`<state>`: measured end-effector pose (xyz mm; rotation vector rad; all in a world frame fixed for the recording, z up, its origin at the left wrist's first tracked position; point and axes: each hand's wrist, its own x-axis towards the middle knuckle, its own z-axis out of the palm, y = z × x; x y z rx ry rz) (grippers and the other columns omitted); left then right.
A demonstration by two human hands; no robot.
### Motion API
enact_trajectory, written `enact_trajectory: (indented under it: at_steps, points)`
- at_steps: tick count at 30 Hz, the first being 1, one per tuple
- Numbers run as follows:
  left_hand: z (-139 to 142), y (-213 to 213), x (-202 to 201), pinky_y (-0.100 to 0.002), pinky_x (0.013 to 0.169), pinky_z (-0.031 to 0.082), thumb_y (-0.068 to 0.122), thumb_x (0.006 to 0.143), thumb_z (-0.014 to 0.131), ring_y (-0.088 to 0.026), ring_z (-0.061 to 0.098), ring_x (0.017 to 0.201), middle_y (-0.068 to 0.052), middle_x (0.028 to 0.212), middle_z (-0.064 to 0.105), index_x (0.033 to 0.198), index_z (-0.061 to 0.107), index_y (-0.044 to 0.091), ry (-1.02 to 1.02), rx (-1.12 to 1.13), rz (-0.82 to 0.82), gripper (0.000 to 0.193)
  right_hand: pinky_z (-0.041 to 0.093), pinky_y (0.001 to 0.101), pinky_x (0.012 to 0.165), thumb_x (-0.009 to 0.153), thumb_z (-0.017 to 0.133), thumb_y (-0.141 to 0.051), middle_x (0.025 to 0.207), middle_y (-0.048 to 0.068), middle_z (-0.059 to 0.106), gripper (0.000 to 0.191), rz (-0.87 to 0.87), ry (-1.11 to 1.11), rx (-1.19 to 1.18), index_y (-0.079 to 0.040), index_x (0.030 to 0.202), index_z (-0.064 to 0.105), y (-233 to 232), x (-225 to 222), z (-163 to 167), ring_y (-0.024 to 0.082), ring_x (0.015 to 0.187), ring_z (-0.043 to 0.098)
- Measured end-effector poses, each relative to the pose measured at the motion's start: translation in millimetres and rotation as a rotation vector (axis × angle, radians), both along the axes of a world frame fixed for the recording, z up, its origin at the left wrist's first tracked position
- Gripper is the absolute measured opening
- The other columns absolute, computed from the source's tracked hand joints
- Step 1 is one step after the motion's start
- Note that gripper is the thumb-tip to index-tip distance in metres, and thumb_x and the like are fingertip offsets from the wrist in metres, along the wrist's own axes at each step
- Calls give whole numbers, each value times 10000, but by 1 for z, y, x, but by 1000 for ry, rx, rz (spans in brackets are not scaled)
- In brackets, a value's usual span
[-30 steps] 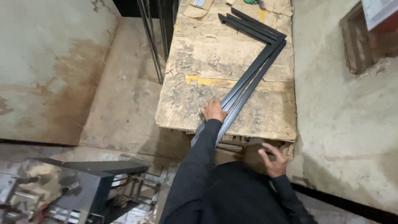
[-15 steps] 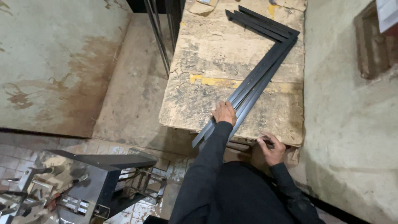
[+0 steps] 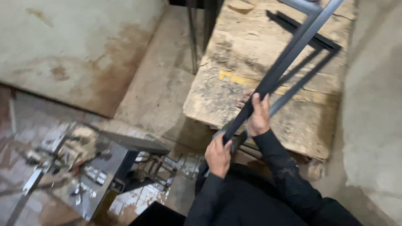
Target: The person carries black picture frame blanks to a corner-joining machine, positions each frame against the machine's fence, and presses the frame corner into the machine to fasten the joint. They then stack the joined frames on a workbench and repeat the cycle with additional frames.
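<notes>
Above the worn wooden workbench (image 3: pixel 268 79), a dark angle-iron frame (image 3: pixel 289 54) now rides lifted and tilted, no longer flat as a second ago. Left hand (image 3: pixel 217 155), at 6 o'clock, wraps its lower end; right hand (image 3: pixel 258 115) clasps the bar higher. Remaining frames (image 3: pixel 320 44) lie at 1 o'clock.

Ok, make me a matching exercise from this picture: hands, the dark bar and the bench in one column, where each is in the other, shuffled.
Things:
1. left hand
2. right hand
3. long dark metal bar
4. worn wooden workbench

Places:
a. under the bar, bearing more dark bars
b. gripping the bar's near end
c. gripping the bar further up
d. lifted at a slant above the bench

Pairs: 1-b, 2-c, 3-d, 4-a
</notes>
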<state>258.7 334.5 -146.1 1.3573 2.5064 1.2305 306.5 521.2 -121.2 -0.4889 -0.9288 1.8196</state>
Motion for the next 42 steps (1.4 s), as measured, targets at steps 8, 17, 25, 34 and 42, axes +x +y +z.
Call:
enact_trajectory:
  at_steps: [8, 17, 25, 34, 42]
  points:
    - [106, -151, -81, -537, 1144, 388, 241, 1024, 619, -330, 524, 1380, -170, 1483, 565, 1437, 561, 40, 611, -15, 300, 464, 471, 313, 599, 1093, 585, -292, 837, 82, 579, 252, 489, -240, 441, -42, 1093, 555, -149, -118, 38, 142, 665, 556]
    - [213, -333, -138, -449, 1175, 306, 264, 1057, 617, -250, 567, 1379, -97, 1312, 695, 1308, 711, 65, 1433, -507, 137, 333, 559, 406, 875, 925, 753, -150, 1192, 199, 703, 492, 945, -117, 1228, -17, 1358, 560, -284, -145, 28, 388, 1071, 704]
    - [191, -437, -100, -469, 1127, 398, 200, 938, 656, -240, 587, 1300, -82, 1289, 716, 1249, 763, 42, 1284, -568, 211, 365, 542, 379, 852, 886, 741, -136, 1069, 145, 680, 520, 1276, -95, 1154, -12, 1354, 551, -353, -160, -14, 297, 979, 678]
    - [132, -629, 6, -534, 1132, 415, 122, 966, 701, -284, 634, 1228, -89, 1243, 683, 1355, 670, 125, 839, -817, 910, 390, 546, 263, 769, 977, 634, -33, 1008, 24, 618, 463, 1211, -52, 810, -50, 1398, 443, -333, -246, -16, 106, 863, 641]
    - [29, -703, 38, -490, 1009, 445, -24, 969, 623, -278, 605, 1029, -59, 1099, 660, 1523, 565, 303, 534, -790, 1272, 646, 538, 315, 669, 1109, 635, 5, 898, 139, 655, 285, 876, -110, 727, -31, 1374, 535, -372, -284, -34, 181, 691, 638]
